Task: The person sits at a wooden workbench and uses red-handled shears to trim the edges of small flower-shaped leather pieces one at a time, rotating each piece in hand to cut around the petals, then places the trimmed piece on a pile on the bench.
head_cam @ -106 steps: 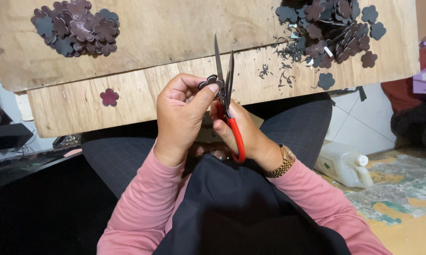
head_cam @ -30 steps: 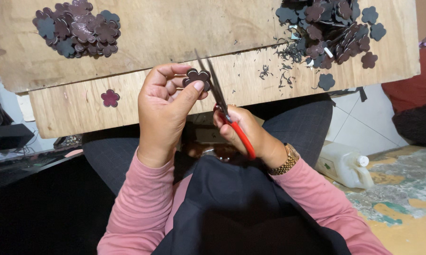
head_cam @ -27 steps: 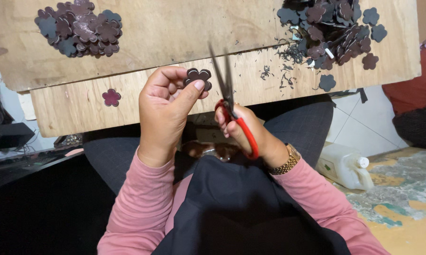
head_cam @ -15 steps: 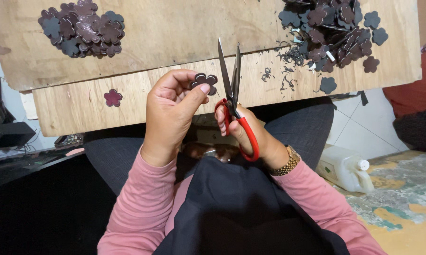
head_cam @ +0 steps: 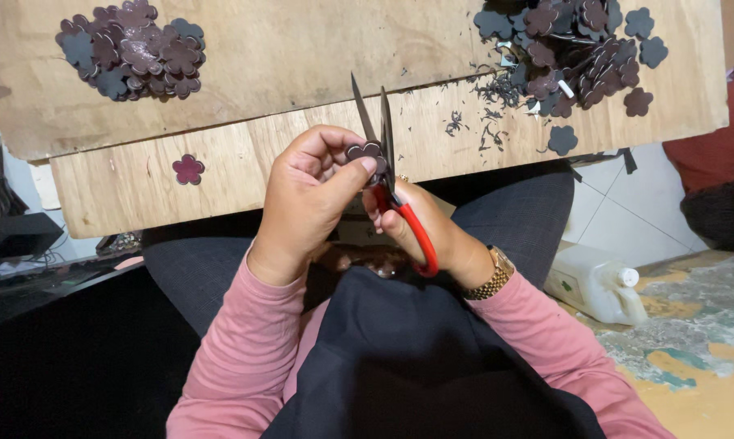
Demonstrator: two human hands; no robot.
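At the middle of the frame the left hand (head_cam: 306, 199) pinches a small dark flower-shaped piece (head_cam: 362, 151) by its edge, leaving the rim free for the blades. The right hand (head_cam: 420, 228) is closed round the red-handled scissors (head_cam: 387, 175), blades slightly parted beside the piece. Flower piles sit upper left (head_cam: 131, 49) and upper right (head_cam: 574, 45) on the tabletop (head_cam: 302, 57).

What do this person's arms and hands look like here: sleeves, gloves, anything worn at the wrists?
Both hands are bare, no gloves. The left hand and right hand come out of long pink sleeves with snug cuffs. A gold-coloured metal link watch band sits on the right wrist. No rings can be made out.
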